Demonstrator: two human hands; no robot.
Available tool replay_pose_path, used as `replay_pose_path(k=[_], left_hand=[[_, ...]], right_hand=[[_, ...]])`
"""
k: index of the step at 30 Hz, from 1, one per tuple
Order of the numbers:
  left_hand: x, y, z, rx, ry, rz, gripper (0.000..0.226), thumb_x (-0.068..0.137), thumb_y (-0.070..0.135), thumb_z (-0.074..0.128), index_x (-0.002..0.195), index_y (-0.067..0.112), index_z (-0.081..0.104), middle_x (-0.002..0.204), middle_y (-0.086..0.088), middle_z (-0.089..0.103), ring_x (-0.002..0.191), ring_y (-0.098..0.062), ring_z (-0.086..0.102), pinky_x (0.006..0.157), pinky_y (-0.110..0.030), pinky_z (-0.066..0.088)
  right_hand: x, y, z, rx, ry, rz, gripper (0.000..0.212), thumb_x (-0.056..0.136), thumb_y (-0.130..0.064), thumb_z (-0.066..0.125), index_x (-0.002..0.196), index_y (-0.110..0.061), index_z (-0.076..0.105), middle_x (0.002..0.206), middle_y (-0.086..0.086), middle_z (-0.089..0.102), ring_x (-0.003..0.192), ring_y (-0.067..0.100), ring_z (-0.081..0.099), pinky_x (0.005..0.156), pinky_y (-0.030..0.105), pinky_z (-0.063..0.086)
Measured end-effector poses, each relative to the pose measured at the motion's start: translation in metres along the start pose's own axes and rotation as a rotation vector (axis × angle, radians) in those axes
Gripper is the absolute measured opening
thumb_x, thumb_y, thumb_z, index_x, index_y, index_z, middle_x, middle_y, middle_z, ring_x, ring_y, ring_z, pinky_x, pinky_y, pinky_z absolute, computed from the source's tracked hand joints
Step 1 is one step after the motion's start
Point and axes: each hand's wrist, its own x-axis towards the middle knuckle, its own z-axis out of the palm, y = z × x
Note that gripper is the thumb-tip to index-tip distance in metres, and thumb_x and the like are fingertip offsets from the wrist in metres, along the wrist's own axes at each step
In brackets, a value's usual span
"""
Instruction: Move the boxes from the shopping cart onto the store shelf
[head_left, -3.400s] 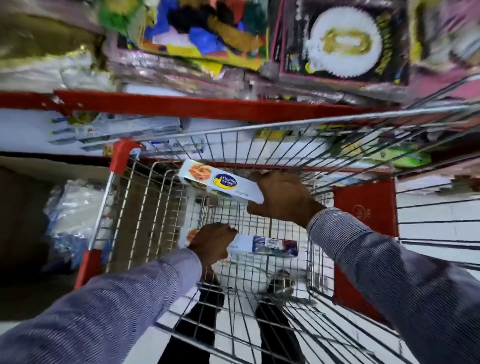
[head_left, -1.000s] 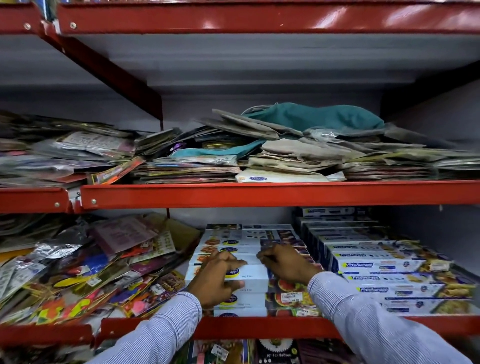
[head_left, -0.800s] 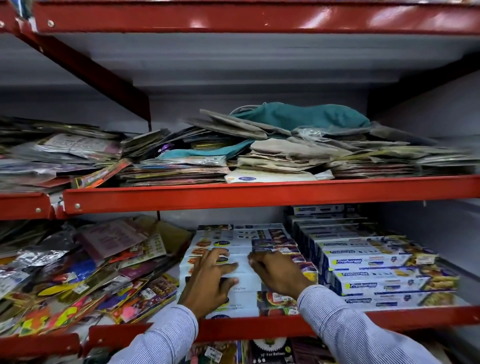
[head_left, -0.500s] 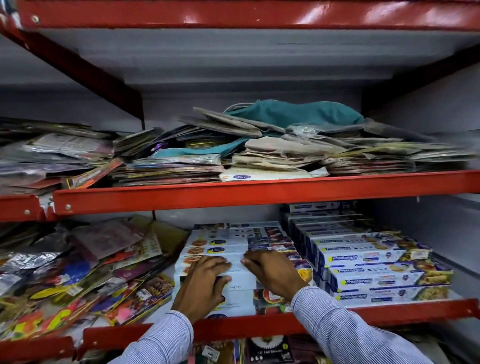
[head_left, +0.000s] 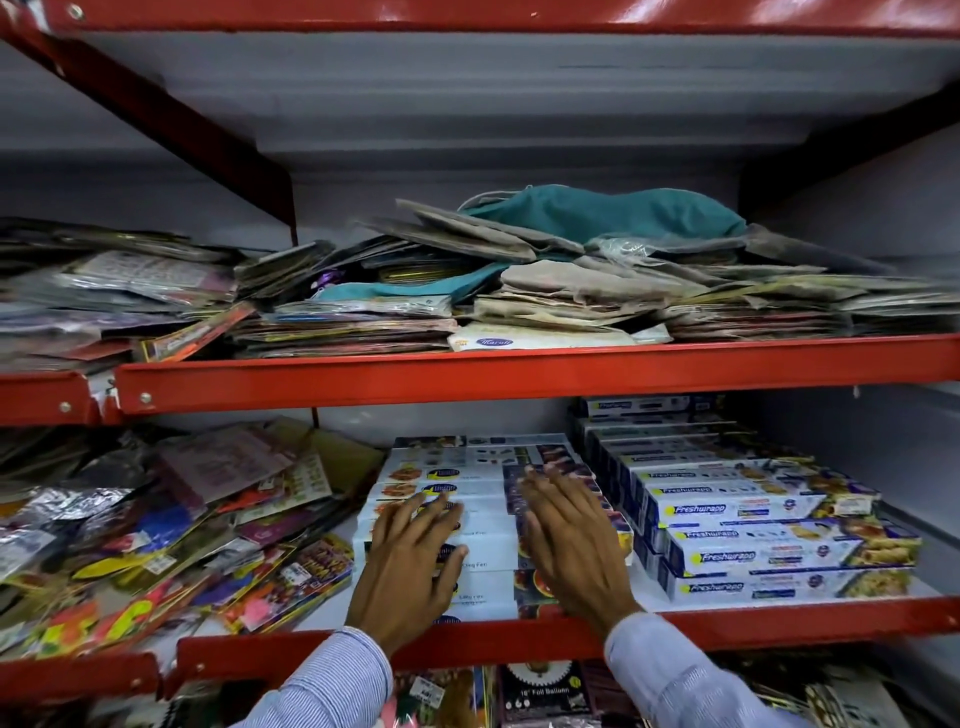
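Observation:
A stack of long white cling-film boxes lies on the lower red shelf, rows stepping back toward the wall. My left hand rests flat on the front boxes with fingers spread. My right hand lies flat beside it on the right half of the same stack, fingers extended. Neither hand grips a box. The shopping cart is out of view.
Blue-and-white Freshwrapp boxes are stacked right of my hands. Colourful party packets are piled to the left. The upper red shelf holds flat packets and a teal bag. More packets hang below the lower shelf.
Both hands were curled on the front boxes of the stack; now they lie flat with fingers stretched out. Earlier still, both hands held boxes over the cart.

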Motion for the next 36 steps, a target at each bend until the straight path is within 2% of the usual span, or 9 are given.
replay_pose_path(k=[1, 3, 6, 10, 15, 25, 31, 36], left_hand=[[-0.003, -0.001, 0.002, 0.02, -0.002, -0.012, 0.053, 0.1, 0.052, 0.035, 0.148, 0.032, 0.036, 0.157, 0.007, 0.037, 0.148, -0.021, 0.027, 0.121, -0.047, 0.019], [-0.007, -0.002, 0.006, 0.08, -0.006, -0.02, 0.057, 0.101, 0.054, 0.029, 0.154, 0.034, 0.02, 0.164, 0.003, 0.019, 0.152, -0.025, 0.013, 0.121, -0.051, 0.009], [-0.009, -0.003, 0.011, 0.175, -0.003, -0.007, 0.059, 0.102, 0.051, 0.025, 0.155, 0.033, 0.01, 0.166, -0.006, 0.011, 0.153, -0.032, 0.005, 0.12, -0.058, 0.004], [-0.008, -0.008, 0.021, 0.228, -0.016, -0.023, 0.058, 0.102, 0.05, 0.025, 0.155, 0.034, 0.01, 0.167, -0.009, 0.009, 0.153, -0.034, 0.004, 0.118, -0.065, 0.006], [-0.01, -0.013, 0.028, 0.257, -0.036, -0.021, 0.055, 0.103, 0.051, 0.02, 0.155, 0.033, 0.014, 0.165, -0.012, 0.015, 0.152, -0.038, 0.006, 0.115, -0.07, 0.011], [-0.008, -0.014, 0.032, 0.273, -0.043, -0.032, 0.056, 0.103, 0.053, 0.019, 0.155, 0.032, 0.014, 0.166, -0.012, 0.012, 0.152, -0.038, 0.005, 0.115, -0.071, 0.01], [-0.009, -0.01, 0.026, 0.28, -0.037, -0.037, 0.057, 0.103, 0.053, 0.016, 0.155, 0.03, 0.014, 0.165, -0.013, 0.015, 0.152, -0.04, 0.005, 0.114, -0.073, 0.009], [-0.009, -0.009, 0.023, 0.314, -0.065, -0.028, 0.058, 0.103, 0.053, 0.014, 0.156, 0.028, 0.012, 0.166, -0.014, 0.006, 0.151, -0.041, 0.005, 0.112, -0.075, 0.011]], right_hand=[[-0.012, 0.002, 0.003, -0.01, 0.015, 0.028, 0.046, 0.103, -0.034, 0.033, 0.146, -0.023, 0.044, 0.155, -0.005, 0.043, 0.146, 0.013, 0.036, 0.124, 0.036, 0.019], [-0.032, 0.004, 0.008, -0.044, 0.005, 0.073, 0.055, 0.102, -0.035, 0.029, 0.155, -0.022, 0.026, 0.165, -0.003, 0.021, 0.154, 0.014, 0.016, 0.127, 0.042, 0.008], [-0.044, 0.011, 0.013, -0.119, -0.049, 0.133, 0.059, 0.103, -0.038, 0.023, 0.158, -0.02, 0.013, 0.168, -0.002, 0.01, 0.156, 0.017, 0.007, 0.126, 0.048, 0.004], [-0.042, 0.025, 0.017, -0.15, -0.104, 0.109, 0.059, 0.103, -0.039, 0.022, 0.158, -0.02, 0.012, 0.168, -0.003, 0.008, 0.156, 0.018, 0.007, 0.126, 0.048, 0.004], [-0.043, 0.033, 0.021, -0.175, -0.148, 0.08, 0.058, 0.104, -0.04, 0.018, 0.158, -0.021, 0.012, 0.168, -0.004, 0.008, 0.155, 0.017, 0.008, 0.127, 0.045, -0.002], [-0.039, 0.035, 0.017, -0.211, -0.159, 0.047, 0.057, 0.104, -0.041, 0.014, 0.157, -0.019, 0.019, 0.167, -0.001, 0.017, 0.155, 0.017, 0.008, 0.127, 0.044, 0.001], [-0.036, 0.026, 0.015, -0.22, -0.119, 0.033, 0.06, 0.102, -0.038, 0.027, 0.157, -0.017, 0.018, 0.167, 0.001, 0.014, 0.155, 0.02, 0.009, 0.126, 0.05, 0.006], [-0.03, 0.012, 0.019, -0.256, -0.134, 0.024, 0.06, 0.103, -0.039, 0.023, 0.158, -0.016, 0.014, 0.168, 0.001, 0.009, 0.156, 0.021, 0.008, 0.125, 0.051, 0.003]])
